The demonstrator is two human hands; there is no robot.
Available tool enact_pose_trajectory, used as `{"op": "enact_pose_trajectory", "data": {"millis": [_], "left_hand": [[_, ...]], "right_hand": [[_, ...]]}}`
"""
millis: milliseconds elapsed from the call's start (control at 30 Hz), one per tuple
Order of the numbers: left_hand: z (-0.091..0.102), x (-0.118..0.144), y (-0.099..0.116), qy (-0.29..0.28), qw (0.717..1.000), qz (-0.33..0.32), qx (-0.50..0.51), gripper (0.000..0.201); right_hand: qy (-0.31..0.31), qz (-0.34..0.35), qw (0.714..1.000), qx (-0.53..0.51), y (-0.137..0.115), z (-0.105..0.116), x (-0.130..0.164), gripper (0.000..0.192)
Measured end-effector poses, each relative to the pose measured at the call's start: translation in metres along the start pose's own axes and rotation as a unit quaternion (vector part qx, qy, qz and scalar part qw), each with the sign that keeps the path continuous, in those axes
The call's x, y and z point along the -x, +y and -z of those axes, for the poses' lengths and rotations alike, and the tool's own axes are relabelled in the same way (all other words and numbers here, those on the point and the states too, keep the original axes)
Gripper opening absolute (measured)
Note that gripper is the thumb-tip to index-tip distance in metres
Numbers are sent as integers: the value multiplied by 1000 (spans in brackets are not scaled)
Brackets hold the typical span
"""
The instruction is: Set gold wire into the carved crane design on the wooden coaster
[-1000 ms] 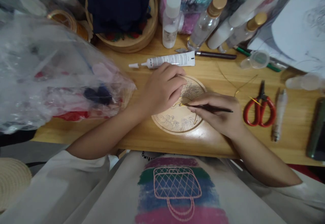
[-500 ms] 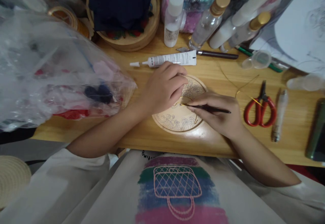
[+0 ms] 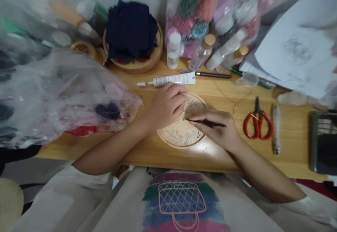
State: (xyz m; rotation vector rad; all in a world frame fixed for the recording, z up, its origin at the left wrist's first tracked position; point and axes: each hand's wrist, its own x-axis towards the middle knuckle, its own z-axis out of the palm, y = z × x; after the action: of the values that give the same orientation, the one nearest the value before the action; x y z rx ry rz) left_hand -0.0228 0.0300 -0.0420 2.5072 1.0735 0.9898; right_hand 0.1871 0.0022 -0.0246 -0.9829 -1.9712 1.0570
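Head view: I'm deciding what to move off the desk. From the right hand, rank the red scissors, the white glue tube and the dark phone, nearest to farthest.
From the right hand:
1. Red scissors, just to its right on the table.
2. White glue tube, up and left, beyond the left hand.
3. Dark phone, at the far right edge.

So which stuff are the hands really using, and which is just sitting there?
In use:
left hand
right hand
thin dark tool
round wooden disc

Lying about:
glue tube
red scissors
bottles
plastic bag
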Motion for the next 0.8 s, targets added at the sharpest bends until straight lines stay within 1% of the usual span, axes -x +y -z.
{"op": "enact_pose_trajectory", "data": {"millis": [67, 167, 200, 300, 433, 567, 800], "left_hand": [[2, -1, 2, -11, 1000, 21, -3, 14], [4, -1, 5, -18, 999, 28, -3, 13], [4, -1, 6, -15, 999, 30, -3, 13], [4, -1, 7, -11, 999, 45, 9, 14], [5, -1, 7, -15, 999, 44, 4, 16], [5, -2, 5, 2, 1000, 28, -3, 17], [6, -3, 5, 11, 1000, 24, -11, 15]], "right_hand": [[11, -18, 1000, -18, 0, 0, -1, 6], [26, -68, 996, -56, -1, -1, -1, 6], [33, -74, 995, -58, -2, -2, -1, 7], [57, -74, 994, -53, -3, -3, 0, 7], [82, -79, 992, -55, -3, -3, 1, 9], [83, -86, 991, -62, -2, -1, 3, 9], [79, -105, 988, -79, -1, 2, 6, 9]]}}
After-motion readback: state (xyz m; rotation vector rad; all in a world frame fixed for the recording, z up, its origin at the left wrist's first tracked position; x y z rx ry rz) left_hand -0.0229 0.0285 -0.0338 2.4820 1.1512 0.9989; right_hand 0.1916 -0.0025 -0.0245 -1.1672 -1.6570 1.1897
